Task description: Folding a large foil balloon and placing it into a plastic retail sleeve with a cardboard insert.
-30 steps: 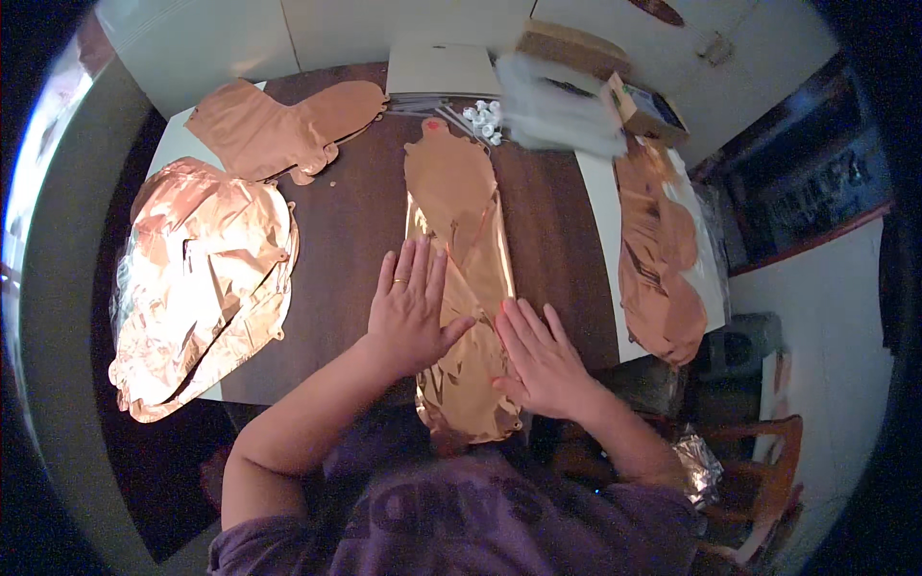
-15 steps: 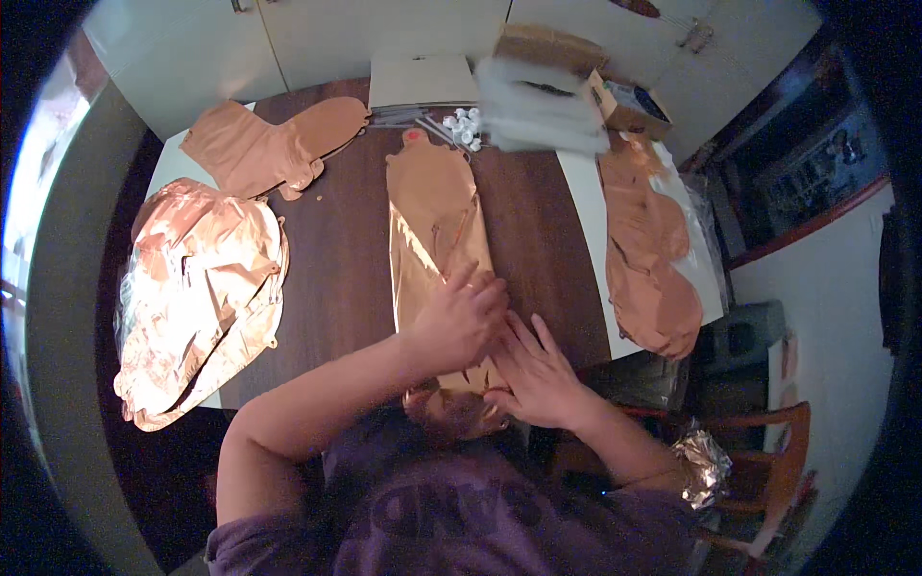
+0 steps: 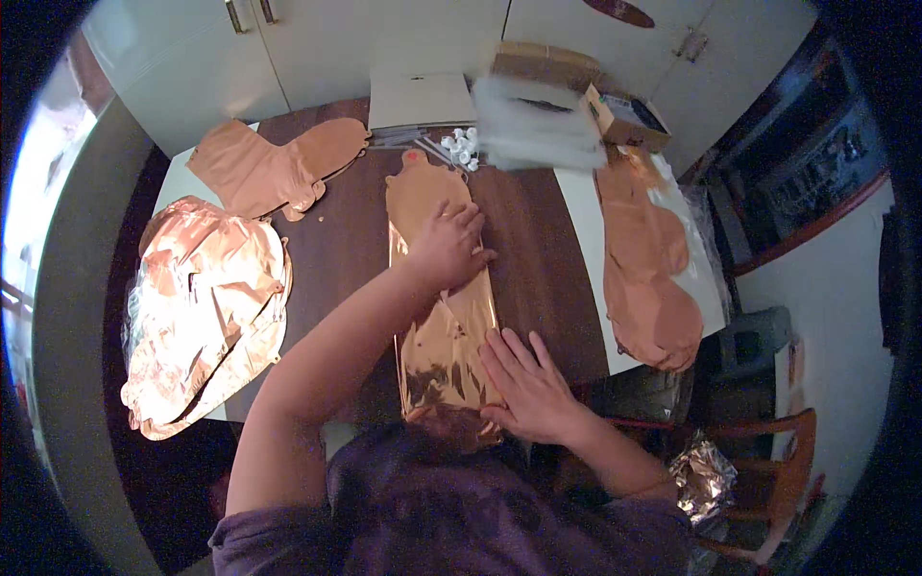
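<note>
A flat rose-gold foil balloon (image 3: 447,341) lies lengthwise down the middle of the dark table. Its far end is rounded, with a small tab bearing a red dot, and its near end hangs towards my body. My left hand (image 3: 447,248) rests palm down on the upper part of the foil, fingers apart and slightly bent. Lower down, my right hand (image 3: 530,389) lies flat with its fingers stretched out, touching the balloon's right edge. Neither hand grips anything. Creases and shiny reflections show in the foil between them.
Shiny crumpled foil balloons (image 3: 206,307) and a matte one (image 3: 259,168) lie at the left. More flat balloons (image 3: 648,269) are at the right. Behind stand white small parts (image 3: 461,146), a translucent bag (image 3: 538,125) and an open box (image 3: 629,117). A wooden chair (image 3: 802,451) stands lower right.
My left hand has moved away from my body along the balloon, and its fingers have spread. My right hand has stayed by the right edge, now apart from the left. The view has tilted slightly.
</note>
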{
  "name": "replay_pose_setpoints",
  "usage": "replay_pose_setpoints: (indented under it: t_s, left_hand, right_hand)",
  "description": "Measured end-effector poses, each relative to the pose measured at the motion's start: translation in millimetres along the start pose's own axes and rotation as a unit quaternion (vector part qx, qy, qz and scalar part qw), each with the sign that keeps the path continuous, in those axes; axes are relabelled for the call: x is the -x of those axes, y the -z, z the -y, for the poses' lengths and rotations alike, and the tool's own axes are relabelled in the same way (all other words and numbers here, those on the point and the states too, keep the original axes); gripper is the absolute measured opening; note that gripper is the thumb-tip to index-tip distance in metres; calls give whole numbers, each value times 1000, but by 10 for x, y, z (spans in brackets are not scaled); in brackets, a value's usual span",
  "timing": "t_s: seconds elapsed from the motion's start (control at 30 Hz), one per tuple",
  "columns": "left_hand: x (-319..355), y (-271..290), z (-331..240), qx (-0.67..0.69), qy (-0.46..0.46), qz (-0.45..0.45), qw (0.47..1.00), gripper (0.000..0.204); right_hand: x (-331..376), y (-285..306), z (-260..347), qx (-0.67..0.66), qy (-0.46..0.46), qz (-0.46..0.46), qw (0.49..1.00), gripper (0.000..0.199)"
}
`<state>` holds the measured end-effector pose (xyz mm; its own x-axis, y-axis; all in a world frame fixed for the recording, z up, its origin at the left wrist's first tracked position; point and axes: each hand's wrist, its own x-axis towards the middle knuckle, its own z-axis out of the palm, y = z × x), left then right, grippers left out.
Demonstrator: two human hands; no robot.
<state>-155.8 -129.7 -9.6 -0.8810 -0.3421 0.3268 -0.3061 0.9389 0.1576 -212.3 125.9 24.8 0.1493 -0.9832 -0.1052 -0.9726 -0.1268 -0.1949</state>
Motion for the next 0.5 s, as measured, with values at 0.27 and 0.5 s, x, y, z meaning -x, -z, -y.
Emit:
replay_pose_setpoints:
  t_s: [0.27, 0.5]
  left_hand:
    - [-25, 254, 160, 127, 62, 0, 990, 62]
    - [1010, 523, -17, 30, 74, -39, 996, 76]
  right_hand:
    - [-24, 61, -1, -2, 18, 16, 1000, 77]
    - [-345, 429, -374, -225, 58, -94, 968, 51]
